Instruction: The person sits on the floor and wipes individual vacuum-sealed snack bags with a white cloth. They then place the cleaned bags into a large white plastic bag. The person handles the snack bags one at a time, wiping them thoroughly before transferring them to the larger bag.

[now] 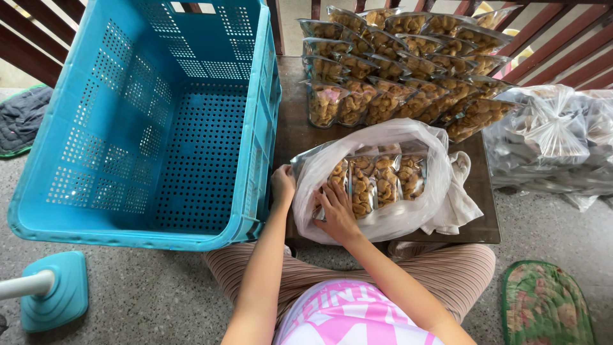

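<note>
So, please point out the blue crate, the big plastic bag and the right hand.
blue crate (pixel 191 160), head view, on its perforated floor.
big plastic bag (pixel 440 166), head view, on its right wall.
right hand (pixel 335 214), head view, on its back.

Blue crate (pixel 159 128) hard left; snack packets (pixel 396 64) crowding behind; bare tabletop (pixel 290 121) strip between.

Glossy thin plastic bag (pixel 383 185) lying under both hands; perforated matt plastic crate (pixel 159 121) standing left of them.
</note>
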